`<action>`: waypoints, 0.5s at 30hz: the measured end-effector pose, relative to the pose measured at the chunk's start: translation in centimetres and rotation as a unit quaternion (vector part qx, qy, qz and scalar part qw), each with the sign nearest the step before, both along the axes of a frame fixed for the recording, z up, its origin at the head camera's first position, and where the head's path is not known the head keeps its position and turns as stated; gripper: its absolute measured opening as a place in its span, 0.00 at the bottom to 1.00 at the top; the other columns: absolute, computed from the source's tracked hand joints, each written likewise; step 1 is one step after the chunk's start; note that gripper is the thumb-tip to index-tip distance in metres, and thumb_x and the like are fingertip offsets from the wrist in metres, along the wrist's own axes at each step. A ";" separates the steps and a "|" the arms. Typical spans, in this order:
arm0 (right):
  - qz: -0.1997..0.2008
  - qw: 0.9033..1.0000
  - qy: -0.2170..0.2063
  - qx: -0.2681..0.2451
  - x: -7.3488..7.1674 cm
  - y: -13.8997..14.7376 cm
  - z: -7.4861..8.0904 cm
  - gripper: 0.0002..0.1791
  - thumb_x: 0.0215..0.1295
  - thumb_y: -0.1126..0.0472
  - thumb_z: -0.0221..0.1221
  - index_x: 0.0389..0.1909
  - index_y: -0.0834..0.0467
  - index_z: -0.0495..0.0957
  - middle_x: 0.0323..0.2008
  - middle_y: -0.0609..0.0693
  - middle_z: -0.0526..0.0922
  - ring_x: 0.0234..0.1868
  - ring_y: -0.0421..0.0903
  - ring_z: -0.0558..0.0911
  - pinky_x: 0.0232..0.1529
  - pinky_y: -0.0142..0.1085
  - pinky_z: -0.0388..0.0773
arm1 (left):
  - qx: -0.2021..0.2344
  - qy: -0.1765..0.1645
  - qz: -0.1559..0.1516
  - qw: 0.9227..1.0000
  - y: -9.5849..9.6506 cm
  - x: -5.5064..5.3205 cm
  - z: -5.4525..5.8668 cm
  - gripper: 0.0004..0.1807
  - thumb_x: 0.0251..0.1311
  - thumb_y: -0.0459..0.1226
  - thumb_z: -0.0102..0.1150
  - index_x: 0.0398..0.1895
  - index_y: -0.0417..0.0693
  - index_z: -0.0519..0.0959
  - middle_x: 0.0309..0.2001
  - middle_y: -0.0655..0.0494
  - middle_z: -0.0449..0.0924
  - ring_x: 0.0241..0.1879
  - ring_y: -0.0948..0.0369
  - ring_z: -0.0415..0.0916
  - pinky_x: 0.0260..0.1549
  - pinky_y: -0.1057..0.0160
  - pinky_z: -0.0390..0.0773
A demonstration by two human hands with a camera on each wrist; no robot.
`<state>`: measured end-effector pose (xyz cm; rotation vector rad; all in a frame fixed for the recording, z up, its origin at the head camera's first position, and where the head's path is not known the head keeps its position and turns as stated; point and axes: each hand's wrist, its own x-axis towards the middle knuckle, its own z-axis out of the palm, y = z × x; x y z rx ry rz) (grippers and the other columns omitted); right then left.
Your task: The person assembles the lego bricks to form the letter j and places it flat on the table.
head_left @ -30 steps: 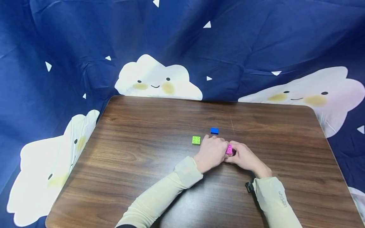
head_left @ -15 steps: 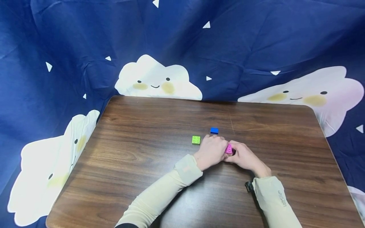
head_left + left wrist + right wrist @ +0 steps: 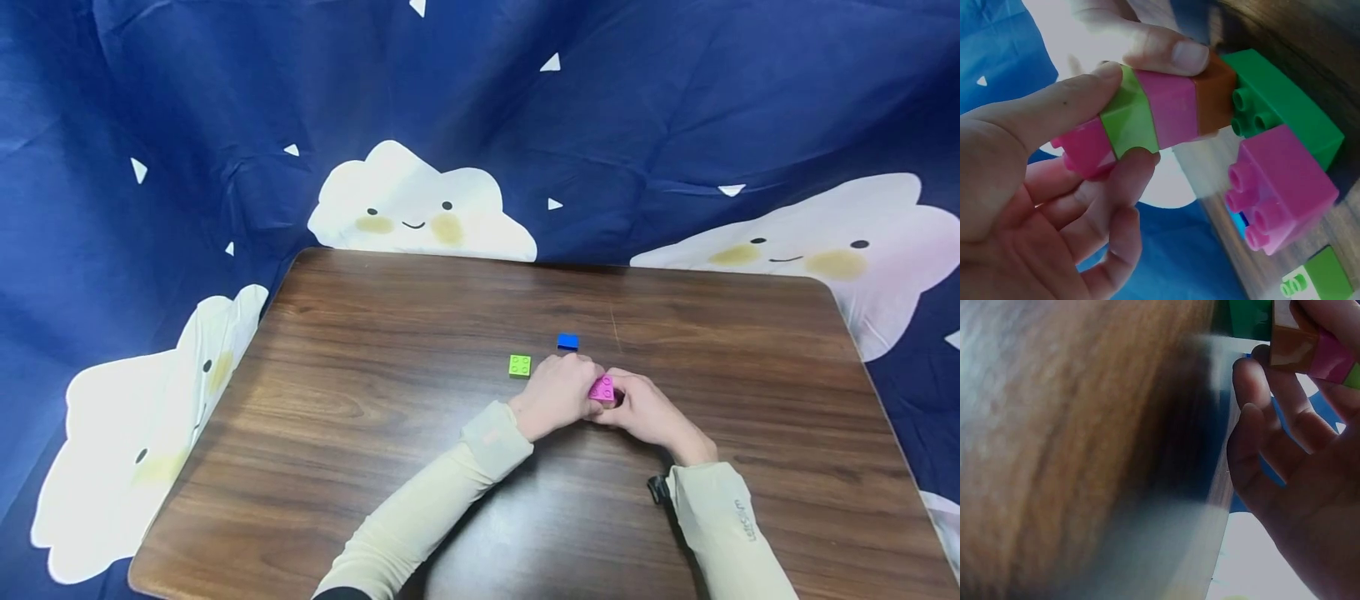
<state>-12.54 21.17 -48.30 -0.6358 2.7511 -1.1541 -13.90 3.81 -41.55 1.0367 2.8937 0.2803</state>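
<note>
Now more of a studded pink brick (image 3: 602, 388) shows between the left hand (image 3: 557, 390) and right hand (image 3: 647, 408), both pinching the joined brick column (image 3: 1175, 111) over the table (image 3: 315, 433), suggesting the assembly is being turned.

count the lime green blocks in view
2. One lime green block sits between two pink blocks in the stack held by the left hand and right hand; the other lies on the table, left of the left hand. The hands may hide more.
</note>
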 end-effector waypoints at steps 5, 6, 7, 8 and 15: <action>-0.003 1.000 -0.018 -0.002 -0.1 0.0 0.1 0.11 0.45 0.60 0.73 0.27 0.47 0.80 0.28 0.40 0.77 0.29 0.35 0.72 0.32 0.30 0.71 | 0.024 -0.045 0.006 0.999 -0.3 -0.2 -0.3 0.16 0.51 0.51 0.70 0.40 0.56 0.82 0.33 0.66 0.80 0.31 0.68 0.75 0.27 0.68 0.74; -0.004 1.000 -0.022 -0.001 -0.1 -0.1 0.1 0.11 0.46 0.60 0.73 0.28 0.47 0.80 0.28 0.40 0.76 0.29 0.35 0.72 0.33 0.30 0.71 | 0.027 -0.051 0.008 0.998 -0.4 -0.2 -0.4 0.19 0.51 0.51 0.70 0.44 0.55 0.82 0.36 0.65 0.81 0.33 0.68 0.76 0.28 0.68 0.74; -0.005 1.000 -0.023 0.000 -0.1 0.0 0.1 0.11 0.46 0.59 0.73 0.29 0.48 0.81 0.28 0.40 0.76 0.29 0.36 0.72 0.33 0.30 0.71 | 0.032 -0.056 0.008 0.998 -0.5 -0.2 -0.5 0.21 0.51 0.51 0.70 0.47 0.54 0.81 0.39 0.64 0.82 0.36 0.68 0.76 0.30 0.68 0.75; -0.006 1.000 -0.023 0.001 0.0 0.0 0.2 0.11 0.46 0.59 0.73 0.29 0.48 0.81 0.29 0.40 0.76 0.29 0.36 0.72 0.33 0.30 0.70 | 0.036 -0.062 0.009 0.997 -0.6 -0.3 -0.6 0.22 0.51 0.50 0.70 0.49 0.54 0.81 0.41 0.64 0.82 0.38 0.68 0.77 0.32 0.68 0.75; -0.003 1.000 -0.007 0.007 0.0 0.1 0.0 0.10 0.47 0.58 0.73 0.30 0.50 0.82 0.29 0.41 0.76 0.30 0.36 0.71 0.33 0.30 0.70 | 0.083 -0.091 -0.016 0.992 -1.6 -0.7 -1.2 0.25 0.51 0.52 0.69 0.51 0.53 0.80 0.47 0.61 0.82 0.45 0.67 0.78 0.42 0.70 0.76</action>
